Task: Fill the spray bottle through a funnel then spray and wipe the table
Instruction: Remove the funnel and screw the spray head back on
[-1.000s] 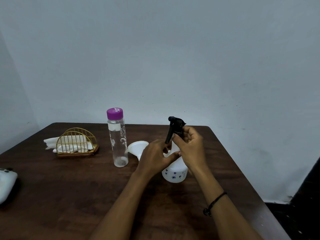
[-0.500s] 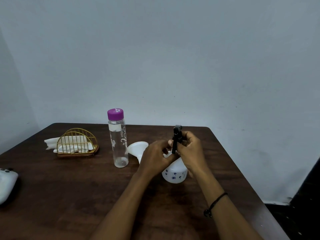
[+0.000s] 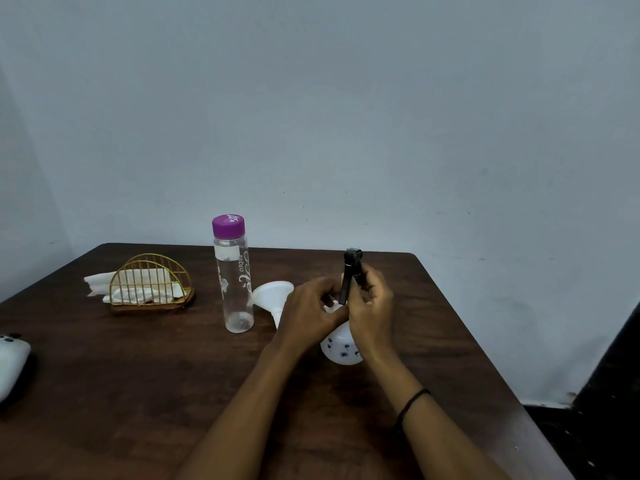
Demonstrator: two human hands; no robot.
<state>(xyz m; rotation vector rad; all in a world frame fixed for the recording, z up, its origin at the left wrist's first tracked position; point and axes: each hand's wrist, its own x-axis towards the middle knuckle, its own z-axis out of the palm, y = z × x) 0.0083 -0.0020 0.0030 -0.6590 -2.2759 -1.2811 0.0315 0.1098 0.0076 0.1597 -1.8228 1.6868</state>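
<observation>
A white spray bottle (image 3: 341, 349) with small blue flowers stands on the dark wooden table (image 3: 138, 393). My left hand (image 3: 310, 313) is wrapped around its neck. My right hand (image 3: 372, 317) grips the black trigger head (image 3: 350, 271) on top, whose nozzle faces me. A white funnel (image 3: 272, 296) lies on its side just left of my left hand. A clear water bottle (image 3: 233, 275) with a purple cap stands upright left of the funnel.
A gold wire holder with white napkins (image 3: 149, 284) sits at the back left. A white device (image 3: 10, 365) lies at the left edge. The table's right edge runs close to my right forearm, with a dark floor beyond.
The black trigger head has turned under my right hand, from pointing left to facing me. My left hand stays on the bottle's neck. The bottle has not moved from its spot.
</observation>
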